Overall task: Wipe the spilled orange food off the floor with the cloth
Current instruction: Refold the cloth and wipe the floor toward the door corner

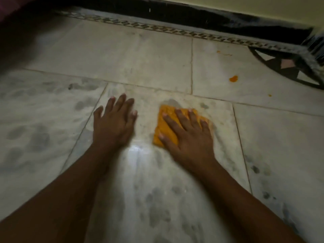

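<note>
A folded orange cloth point(165, 128) lies flat on the pale marble floor point(122, 55). My right hand point(189, 135) presses down on the cloth with its fingers spread over it. My left hand point(114, 121) rests flat on the bare floor just left of the cloth, fingers apart, holding nothing. An orange blob of spilled food point(233, 78) sits on the floor up and to the right of the cloth. Smaller orange specks lie farther off: one point(218, 51) near the patterned border and one point(269, 95) to the right.
A dark patterned border strip point(157, 28) and black skirting point(175, 11) run along the wall at the top. A dark inlaid circular design point(287, 65) is set in the floor at the right. Grey smudges mark the tiles on the left and bottom.
</note>
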